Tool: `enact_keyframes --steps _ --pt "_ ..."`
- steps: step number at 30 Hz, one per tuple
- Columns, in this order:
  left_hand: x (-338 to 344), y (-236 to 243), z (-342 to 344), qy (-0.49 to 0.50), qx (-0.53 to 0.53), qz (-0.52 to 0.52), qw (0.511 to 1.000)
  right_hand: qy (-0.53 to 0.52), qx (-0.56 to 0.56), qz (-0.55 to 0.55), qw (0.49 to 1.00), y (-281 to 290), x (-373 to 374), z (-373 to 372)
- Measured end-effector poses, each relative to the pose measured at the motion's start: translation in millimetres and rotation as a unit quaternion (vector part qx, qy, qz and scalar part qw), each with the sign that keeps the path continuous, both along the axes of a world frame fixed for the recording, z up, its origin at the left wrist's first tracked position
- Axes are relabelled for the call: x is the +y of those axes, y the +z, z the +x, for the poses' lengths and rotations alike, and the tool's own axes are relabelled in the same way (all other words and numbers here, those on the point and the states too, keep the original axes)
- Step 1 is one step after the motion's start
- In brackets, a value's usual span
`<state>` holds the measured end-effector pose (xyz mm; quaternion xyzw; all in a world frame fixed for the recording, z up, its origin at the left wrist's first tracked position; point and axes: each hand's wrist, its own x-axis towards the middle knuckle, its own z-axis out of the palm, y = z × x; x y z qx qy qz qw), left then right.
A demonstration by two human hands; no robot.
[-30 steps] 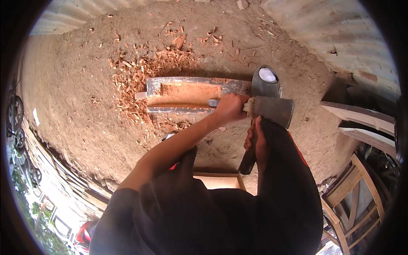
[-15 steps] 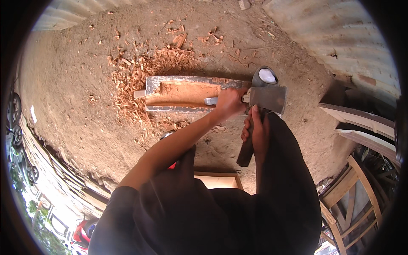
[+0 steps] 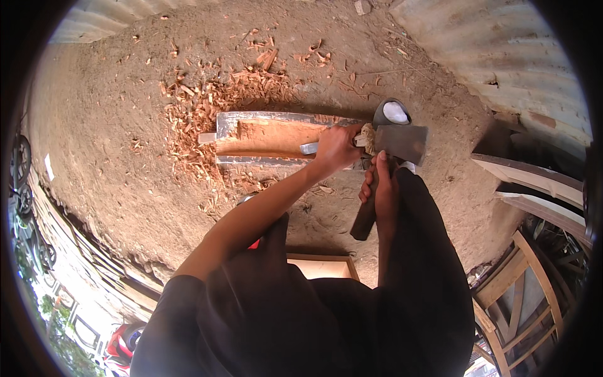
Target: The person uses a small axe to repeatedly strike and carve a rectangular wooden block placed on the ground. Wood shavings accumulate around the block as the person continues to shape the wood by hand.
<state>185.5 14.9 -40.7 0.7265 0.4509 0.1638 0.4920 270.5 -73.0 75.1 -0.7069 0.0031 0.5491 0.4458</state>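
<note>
A long wooden block (image 3: 270, 137) with a hollowed orange-brown trough lies on the dirt ground. My left hand (image 3: 336, 149) grips a chisel (image 3: 309, 148), whose metal blade rests in the right end of the trough and whose frayed handle end points right. My right hand (image 3: 380, 188) holds the dark wooden handle of an axe (image 3: 402, 142). The flat grey axe head sits against the chisel's frayed end. Just behind the axe head, a dark rounded shoe-like thing with a white patch (image 3: 392, 113) rests at the block's right end.
Orange wood chips (image 3: 201, 107) are scattered on the dirt around the block's left and far sides. Corrugated metal sheeting (image 3: 502, 56) stands at the upper right. Wooden frames (image 3: 534, 188) lean at the right. A pale board (image 3: 320, 267) lies by my knees.
The axe head has moved up and slightly left to meet the chisel's end. My left hand has stayed on the chisel at the block.
</note>
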Motion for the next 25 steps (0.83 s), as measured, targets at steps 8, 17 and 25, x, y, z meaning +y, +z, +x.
enact_keyframes --steps 8,17,25 --pt "-3.0 -4.5 1.7 -0.011 0.008 0.011 1.0 0.016 -0.006 -0.018 1.0 -3.9 -7.8 0.4" --pt "-5.4 -4.4 -0.3 -0.012 -0.003 0.008 1.0 -0.061 -0.014 0.028 0.998 -8.4 -8.3 -11.2" --pt "-5.4 -1.7 -4.7 -0.029 0.016 0.016 0.999 -0.053 -0.006 -0.011 0.998 -8.5 -12.3 -1.7"
